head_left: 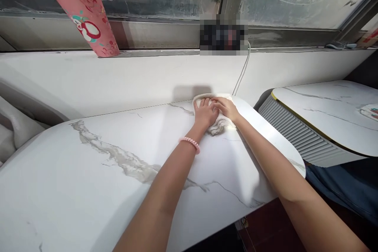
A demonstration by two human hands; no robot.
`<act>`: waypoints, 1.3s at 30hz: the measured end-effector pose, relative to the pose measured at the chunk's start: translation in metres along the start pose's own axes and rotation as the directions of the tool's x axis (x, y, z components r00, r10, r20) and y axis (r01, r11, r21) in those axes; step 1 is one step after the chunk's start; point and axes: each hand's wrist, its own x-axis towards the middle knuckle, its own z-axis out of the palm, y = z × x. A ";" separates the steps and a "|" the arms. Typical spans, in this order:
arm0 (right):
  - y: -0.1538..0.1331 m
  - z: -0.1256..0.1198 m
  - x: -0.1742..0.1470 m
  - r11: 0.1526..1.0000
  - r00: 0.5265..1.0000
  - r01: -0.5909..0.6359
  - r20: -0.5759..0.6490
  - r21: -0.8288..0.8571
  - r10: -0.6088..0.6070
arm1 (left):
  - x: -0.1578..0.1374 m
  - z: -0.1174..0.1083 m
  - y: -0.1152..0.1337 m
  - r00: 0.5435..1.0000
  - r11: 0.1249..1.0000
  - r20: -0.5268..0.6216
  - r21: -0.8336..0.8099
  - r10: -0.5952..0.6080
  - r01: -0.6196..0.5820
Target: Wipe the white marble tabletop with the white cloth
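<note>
A white cloth [220, 126] lies bunched on the white marble-patterned table [118, 197], close to the wall-side edge. My left hand [206, 114] presses down on it, fingers bent over the fabric, with a pink coiled band around the wrist. Beside it, my right hand [227, 107] grips the cloth's right part, and its fingers meet the left hand's thumb side. Both palms are hidden from above, and folds of cloth stick out below and behind the hands.
A pink-and-white paper cup [91, 23] with a red straw stands on the window ledge. A blurred-out item [223, 35] sits further right, near thin cables [243, 69]. At right is another marble-patterned table [321, 106] with a ribbed side; a grey seat [17, 126] is at left.
</note>
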 end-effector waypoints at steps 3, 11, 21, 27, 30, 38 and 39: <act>-0.009 -0.004 -0.020 1.000 1.000 0.025 0.001 0.009 -0.025 | -0.022 -0.001 0.010 1.000 1.000 -0.009 0.002 -0.022 0.022; -0.040 -0.030 -0.105 0.993 0.994 0.107 0.031 0.059 -0.109 | -0.108 -0.006 0.058 0.998 0.997 0.067 0.076 0.005 -0.010; -0.120 -0.032 -0.192 0.987 0.982 0.151 0.111 0.049 -0.156 | -0.221 -0.029 0.070 0.991 0.977 0.129 0.202 0.045 -0.071; -0.135 -0.022 -0.190 0.993 0.989 0.116 0.086 0.032 -0.119 | -0.226 -0.033 0.055 0.981 0.976 0.174 0.180 0.091 -0.122; -0.131 -0.019 -0.181 0.992 0.989 0.107 0.092 0.068 -0.113 | -0.217 -0.037 0.050 0.978 0.981 0.198 0.164 0.071 -0.105; -0.117 0.008 -0.121 0.977 0.990 0.130 0.038 0.172 -0.138 | -0.156 -0.061 0.024 0.964 0.994 0.257 0.107 -0.061 0.034; -0.116 0.013 -0.112 0.978 0.989 0.135 0.034 0.160 -0.142 | -0.150 -0.060 0.020 0.968 0.992 0.239 0.118 -0.079 0.052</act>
